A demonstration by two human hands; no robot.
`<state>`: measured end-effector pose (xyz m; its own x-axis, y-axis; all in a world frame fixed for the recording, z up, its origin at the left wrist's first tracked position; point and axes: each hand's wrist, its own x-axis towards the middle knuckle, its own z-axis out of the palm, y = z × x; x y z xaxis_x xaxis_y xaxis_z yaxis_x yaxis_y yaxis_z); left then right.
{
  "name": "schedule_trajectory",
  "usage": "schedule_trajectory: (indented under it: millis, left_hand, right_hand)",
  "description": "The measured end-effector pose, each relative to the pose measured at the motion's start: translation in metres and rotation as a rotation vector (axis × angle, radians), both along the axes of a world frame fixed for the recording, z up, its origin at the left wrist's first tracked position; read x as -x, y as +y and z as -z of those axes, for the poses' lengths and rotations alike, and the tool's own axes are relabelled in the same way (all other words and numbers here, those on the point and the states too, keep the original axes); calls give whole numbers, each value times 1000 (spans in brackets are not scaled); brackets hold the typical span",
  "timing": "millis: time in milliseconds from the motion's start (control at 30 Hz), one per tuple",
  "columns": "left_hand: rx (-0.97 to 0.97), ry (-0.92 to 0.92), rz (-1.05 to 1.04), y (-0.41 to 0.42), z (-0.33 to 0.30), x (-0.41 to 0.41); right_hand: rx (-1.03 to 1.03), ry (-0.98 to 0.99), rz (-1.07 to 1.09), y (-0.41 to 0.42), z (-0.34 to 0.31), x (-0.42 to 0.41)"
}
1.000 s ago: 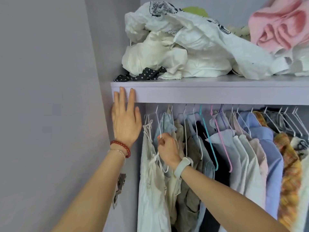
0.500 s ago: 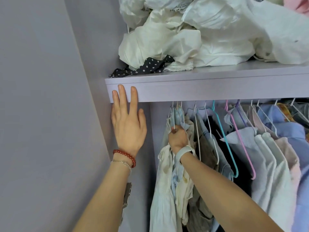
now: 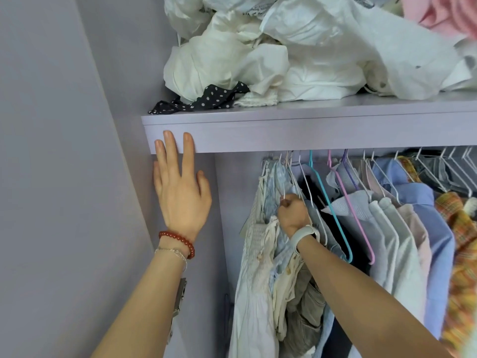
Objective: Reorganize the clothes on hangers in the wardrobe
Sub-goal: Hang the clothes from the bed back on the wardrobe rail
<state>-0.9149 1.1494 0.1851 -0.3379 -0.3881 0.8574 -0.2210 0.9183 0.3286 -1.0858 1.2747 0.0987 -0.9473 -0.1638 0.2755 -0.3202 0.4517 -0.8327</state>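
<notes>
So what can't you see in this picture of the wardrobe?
All in the head view:
- Rail: hidden behind the shelf front; only the hanger hooks show.
- What the right hand grips: its curled fingers cover it; it seems a white hanger.
- Pink cloth: cut off by the top and right edges.
- Orange garment: blurred, cut off at the right edge.
- Left hand: its palm side is hidden, lying flat against the wardrobe.

Two hands [image 3: 180,192], three coloured hangers [image 3: 333,210]
</notes>
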Motion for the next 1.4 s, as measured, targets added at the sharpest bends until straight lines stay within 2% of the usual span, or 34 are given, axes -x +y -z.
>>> schedule_trajectory:
  millis: [133,333,433,533,633,733,833,967,1067,1167,1400]
  left_hand:
    - [-96,-25,26,14,22,-4]
    - [-282,-185,155,51,64,6]
    - [-338,-239,242,81,74,15]
    - [-232,-264,348,129,82,26]
    - [-100,-329,492,194,93,38]
    - [43,-441,641,272,109,46]
    - [98,-533,845,359,130,40]
    - [196,-699,1157,475,175,1]
    - [333,-838,1410,554,215,-48]
    - [517,-897,1645,615,241,-113]
    - [830,-1043,2179,685,274,-304]
  right_hand:
    - [-108,22,-90,8,-7,-4]
    - [38,-94,-367,33,-24,-41]
    - [10,10,-373,76,-17,-65]
    - [-25,162,-283,140,-12,-87]
    - [-216,294,-77,223,-5,-106]
    - [-422,327,194,319,15,-132]
    - [-578,146,483,415,44,-177]
    - [-650,-115,810,511,89,-278]
    - [-640,-331,1050,552,122,-372]
    - [-544,-508,1299,564,149,-471]
    - [-295,-787,1783,519,203,-683]
